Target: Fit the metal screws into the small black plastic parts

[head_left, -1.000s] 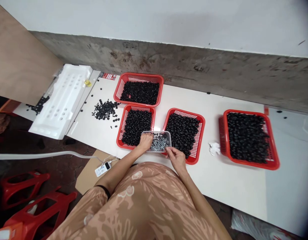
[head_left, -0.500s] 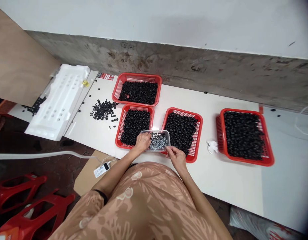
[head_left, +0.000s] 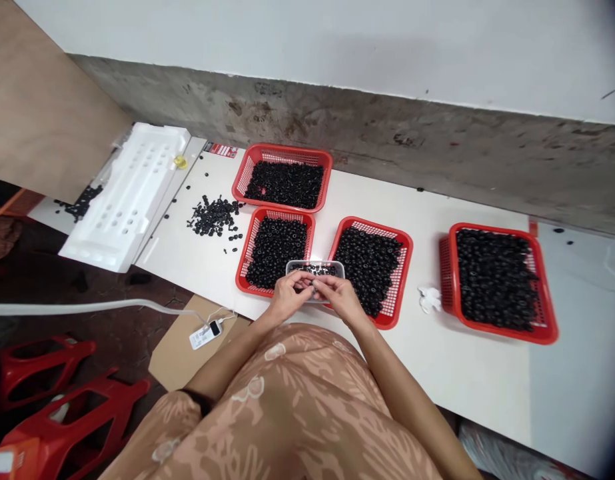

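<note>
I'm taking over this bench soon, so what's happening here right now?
A person at the white table holds left hand and right hand together over a small clear tray, fingertips pinched on something too small to make out. The tray sits between the near-left red basket and the middle red basket, full of black rings; a far basket, a right basket and a loose pile lie nearby.

Tight spot at front: left hand [head_left: 287, 297] and right hand [head_left: 343, 298] meet over clear tray [head_left: 316, 268], which sits at gap between near-left basket [head_left: 243, 259] and middle basket [head_left: 402, 279]. Back basket [head_left: 282, 148] blocks way toward wall [head_left: 367, 127]. Open lane between middle basket and right basket [head_left: 497, 229], only crumpled paper [head_left: 428, 298] in it. Wide bare table [head_left: 467, 380] in front of right basket. Left of baskets: free strip near edge, loose black parts [head_left: 214, 217] farther back, foam tray [head_left: 127, 193] beyond.
</note>
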`<state>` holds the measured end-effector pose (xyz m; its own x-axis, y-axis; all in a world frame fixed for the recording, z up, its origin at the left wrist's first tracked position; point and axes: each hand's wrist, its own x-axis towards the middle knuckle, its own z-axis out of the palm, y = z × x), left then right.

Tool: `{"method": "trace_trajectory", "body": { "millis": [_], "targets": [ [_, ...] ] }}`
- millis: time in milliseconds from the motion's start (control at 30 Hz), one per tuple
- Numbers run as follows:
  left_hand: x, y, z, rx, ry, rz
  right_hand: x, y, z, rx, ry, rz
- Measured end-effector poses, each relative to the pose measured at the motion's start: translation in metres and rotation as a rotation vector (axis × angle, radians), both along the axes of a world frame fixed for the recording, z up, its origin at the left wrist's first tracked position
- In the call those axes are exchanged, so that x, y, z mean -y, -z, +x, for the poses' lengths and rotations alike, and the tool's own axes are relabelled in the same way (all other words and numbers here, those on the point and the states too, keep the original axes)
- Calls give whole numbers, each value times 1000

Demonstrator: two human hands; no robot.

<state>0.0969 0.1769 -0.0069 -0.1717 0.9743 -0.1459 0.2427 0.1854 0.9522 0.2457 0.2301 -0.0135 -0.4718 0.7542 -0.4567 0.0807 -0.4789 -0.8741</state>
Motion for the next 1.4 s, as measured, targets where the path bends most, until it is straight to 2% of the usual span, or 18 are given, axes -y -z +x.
{"method": "trace_trajectory", "body": {
  "millis": [100,267,433,533,633,800,933,1100,1233,1333,1400],
  "targets": [
    [4,-4,4,-95,-39,90,3,3,-3,-83,124,-131],
    [4,0,5,-34,-48,84,4,4,-3,-227,228,-354],
    [2,4,1,175,-5,73,6,1,-4,-296,272,-362],
    [2,5,2,326,-16,7,10,1,-7,-243,274,-236],
    [4,3,3,422,-61,-36,14,1,-7,-100,268,1],
    [4,-1,0,302,-86,-18,17,-4,0,152,117,476],
    [1,-1,-4,376,-71,-37,17,-5,4,208,26,797],
    [3,1,-9,555,-102,-153,21,9,6,368,-101,1034],
    [13,9,-12,760,-139,-335,26,19,4,451,-253,1210],
    [19,18,-13,876,-175,-452,30,21,2,432,-298,1181],
    [21,24,-15,908,-212,-479,30,24,2,406,-243,1090]
  ]
}}
